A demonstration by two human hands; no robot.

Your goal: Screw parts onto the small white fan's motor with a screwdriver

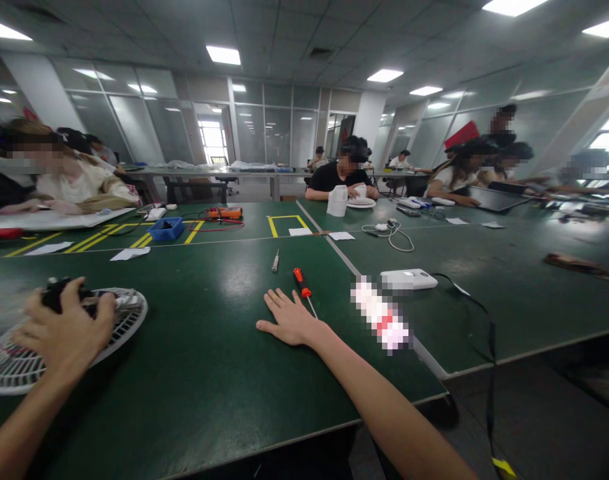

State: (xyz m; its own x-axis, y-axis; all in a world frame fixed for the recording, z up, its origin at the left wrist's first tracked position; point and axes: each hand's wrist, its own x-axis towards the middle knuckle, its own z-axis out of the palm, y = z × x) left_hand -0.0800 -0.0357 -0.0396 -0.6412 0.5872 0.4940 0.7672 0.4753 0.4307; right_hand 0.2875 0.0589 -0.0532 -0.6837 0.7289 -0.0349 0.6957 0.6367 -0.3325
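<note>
At the left, my left hand point(67, 327) curls its fingers over a black motor-like part point(54, 293) on a round white fan grille point(127, 327). The grille lies on the green table, and the hand hides part of it. My right hand point(290, 319) rests palm down on the tabletop, fingers stretched out and holding nothing. Just beyond it lies an orange and black screwdriver point(301, 283), its shaft passing behind the hand. A smaller screwdriver with a pale handle point(275, 261) lies a little farther off.
A white power-bank-like device point(409, 279) with a black cord lies to the right, near a blurred object point(382, 313). A blue bin point(166, 229), an orange meter point(225, 213) and a white cable point(402, 233) are farther back. Several people sit around the tables.
</note>
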